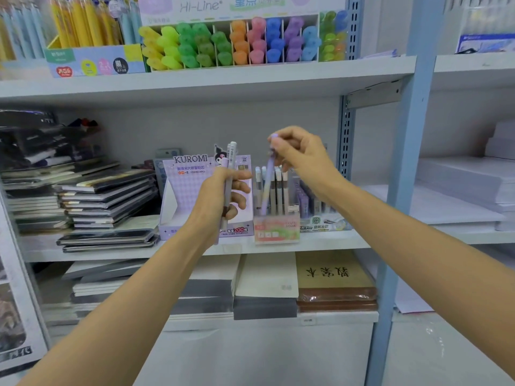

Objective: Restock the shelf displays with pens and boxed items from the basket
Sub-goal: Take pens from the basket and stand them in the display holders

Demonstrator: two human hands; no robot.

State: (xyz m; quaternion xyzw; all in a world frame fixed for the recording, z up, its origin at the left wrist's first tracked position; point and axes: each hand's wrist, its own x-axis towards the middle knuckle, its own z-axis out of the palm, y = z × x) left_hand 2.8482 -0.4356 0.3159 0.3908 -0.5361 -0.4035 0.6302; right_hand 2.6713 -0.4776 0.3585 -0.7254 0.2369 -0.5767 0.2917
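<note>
My left hand (220, 199) grips a small bundle of pale purple and white pens (229, 174), held upright in front of the Kuromi display box (181, 190) on the middle shelf. My right hand (298, 154) pinches a single purple pen (269, 176) by its top end; the pen's lower end hangs down among the pens standing in the clear pen holder (277, 229) with the pink and green label. The basket is not in view.
Stacks of notebooks (106, 201) fill the left of the middle shelf. Another pen display (320, 215) stands right of the holder. Highlighters (228, 43) line the upper shelf. A blue shelf upright (407, 190) stands to the right, with white paper stacks (459, 188) beyond.
</note>
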